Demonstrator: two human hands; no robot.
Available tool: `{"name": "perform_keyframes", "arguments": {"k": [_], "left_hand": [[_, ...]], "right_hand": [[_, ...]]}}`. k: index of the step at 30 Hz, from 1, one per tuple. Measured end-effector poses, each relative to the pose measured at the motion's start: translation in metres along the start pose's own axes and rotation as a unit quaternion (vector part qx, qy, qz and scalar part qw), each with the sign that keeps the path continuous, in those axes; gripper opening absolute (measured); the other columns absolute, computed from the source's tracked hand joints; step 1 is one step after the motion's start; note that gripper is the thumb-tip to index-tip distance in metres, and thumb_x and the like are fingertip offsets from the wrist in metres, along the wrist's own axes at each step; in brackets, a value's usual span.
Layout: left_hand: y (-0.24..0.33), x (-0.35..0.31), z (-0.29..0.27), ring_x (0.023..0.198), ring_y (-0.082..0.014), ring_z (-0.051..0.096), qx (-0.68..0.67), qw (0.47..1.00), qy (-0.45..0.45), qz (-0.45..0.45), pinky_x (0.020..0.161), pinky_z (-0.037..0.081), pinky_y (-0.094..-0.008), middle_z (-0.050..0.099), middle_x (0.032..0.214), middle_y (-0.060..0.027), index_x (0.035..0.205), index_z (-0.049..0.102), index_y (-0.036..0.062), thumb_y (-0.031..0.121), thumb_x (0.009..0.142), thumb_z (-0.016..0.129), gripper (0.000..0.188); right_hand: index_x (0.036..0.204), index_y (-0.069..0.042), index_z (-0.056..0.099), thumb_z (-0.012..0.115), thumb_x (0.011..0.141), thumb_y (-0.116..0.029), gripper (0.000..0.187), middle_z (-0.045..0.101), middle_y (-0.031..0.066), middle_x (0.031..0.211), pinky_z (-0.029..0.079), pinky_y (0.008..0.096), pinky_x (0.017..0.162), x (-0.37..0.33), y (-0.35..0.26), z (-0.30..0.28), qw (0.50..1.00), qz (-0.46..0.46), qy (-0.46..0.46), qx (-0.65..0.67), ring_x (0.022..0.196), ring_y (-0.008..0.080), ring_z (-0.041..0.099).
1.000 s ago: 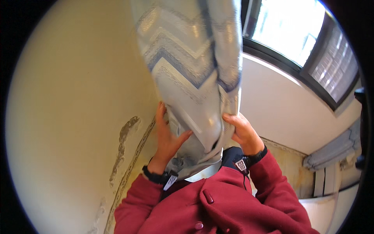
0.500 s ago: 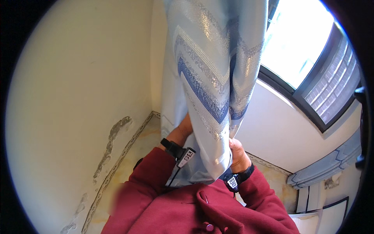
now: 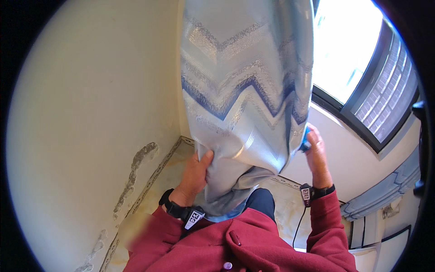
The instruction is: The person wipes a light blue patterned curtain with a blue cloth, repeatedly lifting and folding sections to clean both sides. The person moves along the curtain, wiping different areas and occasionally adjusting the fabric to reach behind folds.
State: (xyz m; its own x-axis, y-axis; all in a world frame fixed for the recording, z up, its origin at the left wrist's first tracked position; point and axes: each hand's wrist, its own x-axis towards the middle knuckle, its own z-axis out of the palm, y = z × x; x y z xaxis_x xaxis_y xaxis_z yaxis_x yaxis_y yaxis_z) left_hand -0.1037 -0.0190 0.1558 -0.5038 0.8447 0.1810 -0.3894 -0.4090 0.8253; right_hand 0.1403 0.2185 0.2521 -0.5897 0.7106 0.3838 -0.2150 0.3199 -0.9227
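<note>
A long, pale blue-grey curtain of shiny cloth with silver and dark blue zigzag bands [image 3: 247, 109] hangs in front of the person, between the plain cream wall [image 3: 95, 104] on the left and the black-framed window [image 3: 349, 120] on the right. Its lower part is gathered in soft folds, and it reaches down to near the front of the dark red coat [image 3: 199, 247].

The left hand [image 3: 195, 172] is clamped on the left edge of the curtain, low down; the thumb lies on the front face, and the other fingers are mostly hidden. The right hand [image 3: 316, 147] is raised a little higher, just beside the right edge of the curtain, with its fingers bent. At these fingers there shows a small, bright blue piece [image 3: 304, 141], partly covered; I cannot tell what it is, nor whether the right hand is closed on it.

On each wrist there is a black band with a black-and-white patterned tag. From the right one a thin black cable [image 3: 299, 226] hangs down. Below the curtain, one dark trouser leg [image 3: 263, 199] is seen, above a pale, marbled floor [image 3: 285, 204]. On the cream wall there is a long, grey damaged patch [image 3: 136, 170]. At the far right lies a bunched blue-grey cloth [image 3: 385, 183], well apart from both hands.
</note>
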Motion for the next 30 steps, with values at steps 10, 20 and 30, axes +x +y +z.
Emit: {"name": "perform_keyframes", "arguments": {"k": [10, 20, 30], "left_hand": [[0.007, -0.033, 0.035, 0.109, -0.0115, 0.052, 0.020, 0.967, -0.243, -0.070, 0.093, 0.043, -0.0285, 0.056, 0.122, -0.0026, 0.136, 0.044, 0.0046, 0.028, 0.098, 0.053, 0.046], [0.026, -0.034, 0.028, 0.097, -0.0295, 0.062, 0.359, 0.908, -0.212, 0.049, 0.087, 0.046, -0.0356, 0.062, 0.108, -0.0190, 0.133, 0.042, 0.0006, 0.025, 0.090, 0.063, 0.054], [-0.035, -0.004, 0.048, 0.084, -0.0417, 0.060, 0.550, 0.793, -0.165, 0.203, 0.070, 0.050, -0.0479, 0.060, 0.092, -0.0208, 0.110, 0.046, 0.0013, 0.015, 0.086, 0.055, 0.030]], "right_hand": [[0.140, -0.017, 0.045, 0.064, 0.089, -0.021, 0.054, 0.058, 0.0140, 0.126, 0.056, 0.0347, 0.073, 0.086, -0.092, 0.126, 0.748, -0.593, 0.072, -0.290, 0.094, 0.0243, 0.065], [0.122, -0.012, 0.063, 0.061, 0.087, -0.015, 0.035, 0.066, 0.0200, 0.104, 0.052, 0.0362, 0.085, 0.070, 0.022, 0.079, 0.856, -0.108, -0.263, -0.432, 0.092, 0.0271, 0.065], [0.107, 0.002, 0.061, 0.071, 0.081, -0.023, 0.038, 0.066, 0.0100, 0.093, 0.051, 0.0322, 0.074, -0.009, -0.038, 0.159, 0.839, -0.249, -0.212, -0.435, 0.083, 0.0209, 0.062]]}}
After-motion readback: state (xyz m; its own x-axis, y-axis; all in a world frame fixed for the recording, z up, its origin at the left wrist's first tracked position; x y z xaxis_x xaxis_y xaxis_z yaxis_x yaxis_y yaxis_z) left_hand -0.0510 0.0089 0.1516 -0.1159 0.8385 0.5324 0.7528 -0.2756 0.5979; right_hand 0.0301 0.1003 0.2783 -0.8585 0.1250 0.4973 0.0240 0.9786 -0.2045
